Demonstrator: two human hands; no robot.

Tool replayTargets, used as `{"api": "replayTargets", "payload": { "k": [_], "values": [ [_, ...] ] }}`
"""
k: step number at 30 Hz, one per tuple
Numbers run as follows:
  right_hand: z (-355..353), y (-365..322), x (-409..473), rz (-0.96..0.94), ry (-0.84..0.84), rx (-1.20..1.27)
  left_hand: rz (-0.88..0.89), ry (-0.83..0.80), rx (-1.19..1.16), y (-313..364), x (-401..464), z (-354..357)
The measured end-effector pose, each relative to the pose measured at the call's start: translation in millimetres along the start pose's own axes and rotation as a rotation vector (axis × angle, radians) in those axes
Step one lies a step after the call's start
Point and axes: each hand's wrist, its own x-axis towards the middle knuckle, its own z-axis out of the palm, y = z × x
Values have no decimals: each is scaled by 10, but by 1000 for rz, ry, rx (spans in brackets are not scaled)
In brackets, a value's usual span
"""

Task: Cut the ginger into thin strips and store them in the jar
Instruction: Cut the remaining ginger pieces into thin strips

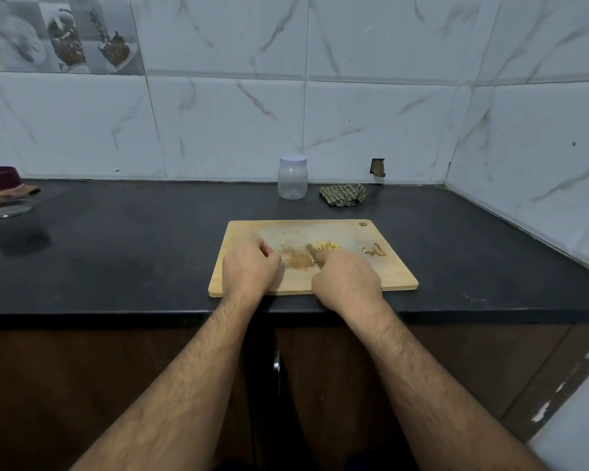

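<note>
Seemingly the cutting is close to finished. From the head camera, a wooden cutting board (pixel 320 277) lies on the dark worktop (pixel 116 249), and both hands work over it. The right hand (pixel 347 280) grips a knife (pixel 310 253); only a short stretch of blade shows ahead of the knuckles, its edge down on the board just beside a small heap of pale yellow ginger strips (pixel 327 246). The left hand (pixel 250 266) rests on the board's left part with its fingers curled under; whether it pinches a last bit of ginger I cannot tell. Between the hands a brownish damp smear marks the wood. Near the board's right end lie a few ginger peelings (pixel 376 249), well apart from the strips.

Storing has not begun, I judge: the clear plastic jar (pixel 292 180) stands by the wall behind the board, its white lid on, apparently empty. Beside it sits a crumpled checked cloth (pixel 343 194). Left to do: open the jar, gather the strips, fill, close.
</note>
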Motion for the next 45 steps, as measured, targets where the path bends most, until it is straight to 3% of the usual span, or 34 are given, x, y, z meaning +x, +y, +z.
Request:
{"api": "replayTargets", "payload": {
  "k": [12, 24, 30, 35, 45],
  "values": [
    [22, 163, -186, -115, 109, 10, 28, -3, 9, -3, -29, 1],
    [19, 276, -184, -110, 78, 121, 98, -37, 13, 28, -57, -11],
    [63, 238, -130, -59, 51, 178, 249, -75, 10, 64, -47, 2],
    [94, 227, -128, -65, 17, 52, 280, -132, 48, 76, 44, 57],
    [92, 287, -108, -78, 56, 51, 401, -242, 162, 87, 151, 82]
  ]
}}
